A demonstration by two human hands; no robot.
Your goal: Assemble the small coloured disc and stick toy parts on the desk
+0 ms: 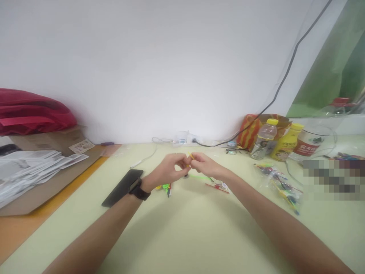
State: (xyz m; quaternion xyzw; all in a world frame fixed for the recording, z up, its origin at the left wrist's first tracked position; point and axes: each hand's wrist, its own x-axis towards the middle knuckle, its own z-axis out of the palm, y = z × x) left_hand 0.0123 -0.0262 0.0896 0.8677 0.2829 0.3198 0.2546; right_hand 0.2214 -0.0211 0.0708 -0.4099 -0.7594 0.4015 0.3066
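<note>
- Left hand [168,167], wearing a black square-faced watch [139,189]: thumb and forefinger curve into a ring, their tips meeting in a narrow pinch on a small, thin yellow piece [192,155].
- Right hand [203,165]: fingers curled in, pinching the same yellow piece, which sits between the two hands' fingertips above the table.
- Pale yellow-green tabletop [176,243]: beneath both arms, with soft shadows.
- Flat black rectangular object [121,188]: on the table, beside the left wrist.
- Small green and yellow plastic pieces [165,187]: below the left hand; thin red sticks [217,188] lie below the right.
- Clear plastic packets of multicoloured parts [281,186]: well to the right.
- Stacked white printed sheets [25,167]: far left.
- Clear yellow-capped bottle [261,142] and yellow plastic bottle [286,144]: side by side, before a red-and-yellow striped bag [248,131].
- Plain white wall [171,68]: behind everything, a dark cable [291,62] crossing it at right.
</note>
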